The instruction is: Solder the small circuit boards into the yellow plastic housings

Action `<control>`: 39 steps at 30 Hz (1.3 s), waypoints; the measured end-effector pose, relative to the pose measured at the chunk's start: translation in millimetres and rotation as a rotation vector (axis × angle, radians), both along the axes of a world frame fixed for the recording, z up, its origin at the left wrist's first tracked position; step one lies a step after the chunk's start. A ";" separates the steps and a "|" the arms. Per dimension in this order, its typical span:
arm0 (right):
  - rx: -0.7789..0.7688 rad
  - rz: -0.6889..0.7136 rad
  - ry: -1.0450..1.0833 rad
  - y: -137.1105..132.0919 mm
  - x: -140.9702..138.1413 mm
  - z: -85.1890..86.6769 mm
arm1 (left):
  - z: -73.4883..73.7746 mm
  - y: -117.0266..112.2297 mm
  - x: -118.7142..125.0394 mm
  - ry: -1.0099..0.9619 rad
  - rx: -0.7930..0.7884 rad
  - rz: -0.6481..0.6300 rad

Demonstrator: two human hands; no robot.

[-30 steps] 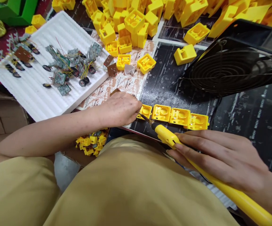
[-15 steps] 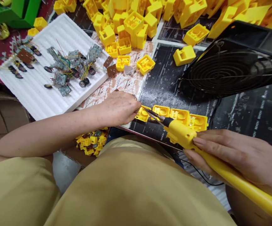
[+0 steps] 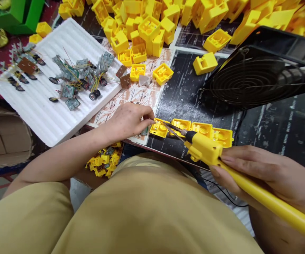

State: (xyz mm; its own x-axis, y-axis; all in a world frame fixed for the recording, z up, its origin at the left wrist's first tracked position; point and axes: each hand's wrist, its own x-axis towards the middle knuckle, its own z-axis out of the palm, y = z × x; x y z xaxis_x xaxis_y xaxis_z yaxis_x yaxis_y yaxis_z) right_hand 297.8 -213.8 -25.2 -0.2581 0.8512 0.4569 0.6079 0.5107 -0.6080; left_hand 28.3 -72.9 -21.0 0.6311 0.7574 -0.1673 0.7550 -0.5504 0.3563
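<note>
My right hand (image 3: 268,173) is wrapped round a yellow soldering iron (image 3: 205,148). The iron points left, and its dark tip is over the leftmost yellow plastic housing (image 3: 159,131) in a row of several at the table's front edge. At that housing's left edge, my left hand (image 3: 132,118) has thumb and forefinger pinched together; whatever lies between them is too small to make out. Beneath this hand a bit of a greenish circuit board (image 3: 145,131) shows. More open housings (image 3: 202,129) continue the row to the right, partly behind the iron.
A white foam tray (image 3: 49,121) at left carries circuit boards with wires and small round parts. Yellow housings (image 3: 149,28) are heaped at the back. A black fan (image 3: 247,77) stands at right. Below the table edge sits a box of yellow pieces (image 3: 103,160).
My left hand has shifted slightly left and its fingers have turned, uncovering more of the leftmost housing. The soldering iron has stayed almost in place, its tip over that housing.
</note>
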 end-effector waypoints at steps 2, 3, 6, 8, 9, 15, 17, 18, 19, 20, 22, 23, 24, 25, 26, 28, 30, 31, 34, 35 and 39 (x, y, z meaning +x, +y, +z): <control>0.026 0.021 0.005 2.8 -1.3 -1.3 | -5.9 0.2 -1.2 -0.021 0.005 0.012; 0.032 0.032 0.007 4.0 -1.2 -1.8 | -6.9 0.3 -1.2 -0.021 0.000 0.004; 0.044 -0.045 -0.045 4.3 2.0 -4.7 | -4.5 0.1 0.1 -0.023 -0.045 -0.017; 0.054 -0.133 -0.104 1.9 4.6 -7.8 | -1.7 -0.7 1.2 0.006 -0.047 -0.032; 0.057 -0.154 -0.125 0.6 5.6 -9.4 | -0.9 -1.4 1.9 0.033 -0.031 -0.046; 0.079 -0.096 -0.110 -1.0 9.8 -14.0 | -0.7 -6.0 3.3 0.112 -0.010 -0.094; 0.090 -0.091 -0.117 -0.9 11.7 -11.3 | 1.6 -6.5 2.5 0.105 -0.017 -0.080; 0.086 -0.080 -0.118 -0.9 12.0 -8.6 | 3.2 -6.5 2.0 0.108 -0.019 -0.080; 0.075 -0.063 -0.114 -0.9 11.6 -5.2 | 5.1 -6.5 1.6 0.118 -0.024 -0.086; 0.066 -0.033 -0.106 -0.9 10.1 -1.1 | 6.9 -6.4 1.5 0.135 -0.031 -0.096; 0.054 0.051 -0.086 -0.9 4.1 8.3 | 9.9 -6.2 2.5 0.180 -0.053 -0.113; 0.044 0.062 -0.078 -1.0 0.2 12.9 | 11.1 -6.1 3.7 0.206 -0.060 -0.116; 0.028 0.059 -0.078 -1.3 -3.8 16.8 | 12.2 -5.9 5.5 0.233 -0.061 -0.118; 0.009 0.047 -0.085 -1.9 -7.3 19.9 | 13.3 -5.6 7.6 0.262 -0.058 -0.123; -0.010 0.022 -0.090 -2.7 -9.8 21.6 | 14.6 -5.1 10.1 0.289 -0.053 -0.137; -0.031 -0.021 -0.101 -5.5 -10.4 21.2 | 17.8 -3.7 15.4 0.342 -0.040 -0.180; -0.026 -0.027 -0.106 -9.9 -5.9 16.3 | 21.7 -1.8 20.3 0.391 -0.038 -0.217; -0.024 -0.041 -0.104 -12.6 -2.8 13.1 | 23.7 -0.7 22.3 0.410 -0.042 -0.231; -0.037 -0.053 -0.096 -20.2 3.5 4.1 | 27.7 2.7 26.6 0.433 -0.065 -0.254; -0.044 -0.053 -0.093 -21.4 3.3 2.3 | 28.2 3.7 27.5 0.433 -0.071 -0.256; -0.041 -0.023 -0.090 -13.1 -3.9 3.3 | 27.6 6.2 31.6 0.455 -0.060 -0.254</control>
